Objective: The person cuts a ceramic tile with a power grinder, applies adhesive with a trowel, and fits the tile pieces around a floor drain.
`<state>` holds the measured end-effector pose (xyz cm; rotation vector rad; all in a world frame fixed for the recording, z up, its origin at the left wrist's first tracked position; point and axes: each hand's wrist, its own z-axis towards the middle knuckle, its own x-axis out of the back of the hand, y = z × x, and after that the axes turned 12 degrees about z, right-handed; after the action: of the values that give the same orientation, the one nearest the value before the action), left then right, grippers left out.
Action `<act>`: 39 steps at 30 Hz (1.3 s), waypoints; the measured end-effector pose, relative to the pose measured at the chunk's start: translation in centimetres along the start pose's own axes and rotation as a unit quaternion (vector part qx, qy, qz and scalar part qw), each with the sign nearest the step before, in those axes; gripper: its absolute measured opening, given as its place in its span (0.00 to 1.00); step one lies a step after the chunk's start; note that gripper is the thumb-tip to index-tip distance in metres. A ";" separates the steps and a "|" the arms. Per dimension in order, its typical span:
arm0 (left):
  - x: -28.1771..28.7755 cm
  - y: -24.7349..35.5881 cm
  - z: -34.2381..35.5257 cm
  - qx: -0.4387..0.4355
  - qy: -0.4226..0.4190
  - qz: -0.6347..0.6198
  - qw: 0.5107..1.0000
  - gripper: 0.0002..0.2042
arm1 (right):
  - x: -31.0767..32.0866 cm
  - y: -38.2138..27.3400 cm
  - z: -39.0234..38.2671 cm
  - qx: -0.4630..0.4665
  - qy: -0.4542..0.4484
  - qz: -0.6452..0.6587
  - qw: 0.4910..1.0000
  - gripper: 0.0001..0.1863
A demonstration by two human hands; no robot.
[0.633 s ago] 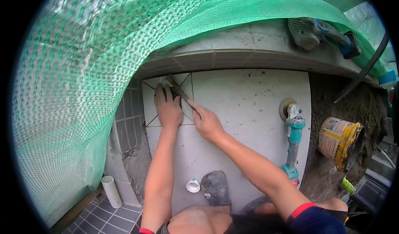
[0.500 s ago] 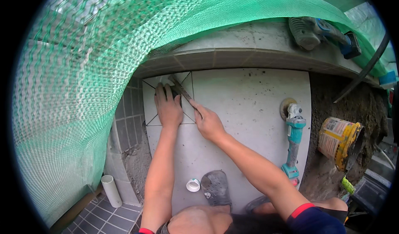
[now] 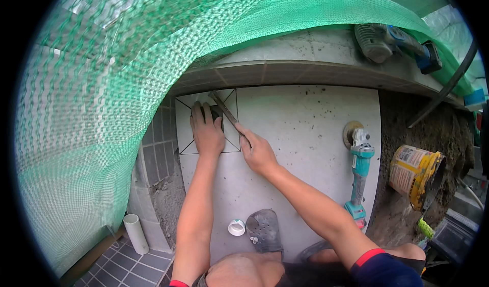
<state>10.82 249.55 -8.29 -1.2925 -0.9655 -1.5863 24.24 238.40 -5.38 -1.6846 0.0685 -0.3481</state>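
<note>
A pale grey tile slab (image 3: 305, 134) lies before me, with a small square of cut tile pieces (image 3: 232, 141) at its far left corner, marked by dark diagonal joints. My left hand (image 3: 208, 133) rests flat on that square, fingers stretched forward and slightly apart. Beside its fingertips a dark opening (image 3: 219, 112) partly shows; my hand hides the rest. My right hand (image 3: 256, 152) is closed round the handle of what looks like a slim hammer (image 3: 225, 111). The hammer slants away to the far left, its head over the square near the back edge.
A teal angle grinder (image 3: 361, 172) lies on the slab's right side. Beyond the slab runs a ledge (image 3: 305, 45) bearing a blue and grey power tool (image 3: 392, 40). A yellow bucket (image 3: 416, 175) lies tipped on soil. Near my shoe are a white pipe ring (image 3: 236, 227) and green netting (image 3: 102, 108) hangs left.
The hammer's head has shifted slightly, and my right hand has moved a touch to the right. My left hand stays in place on the square.
</note>
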 end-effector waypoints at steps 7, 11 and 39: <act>0.1 0.3 0.0 0.000 0.003 -0.017 1.000 0.27 | 0.3 -0.1 0.1 -0.004 0.007 -0.001 1.000 0.21; 0.2 0.2 0.1 0.005 -0.001 -0.033 0.999 0.27 | 0.2 -0.1 0.3 -0.027 0.004 -0.002 1.000 0.21; 0.2 -0.6 0.4 0.013 0.054 0.015 0.998 0.20 | -1.2 -1.7 2.4 -0.033 -0.039 0.026 0.998 0.20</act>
<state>10.36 250.16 -8.07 -1.1859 -0.8924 -1.5981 23.43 241.23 -4.15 -1.7560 0.0660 -0.2427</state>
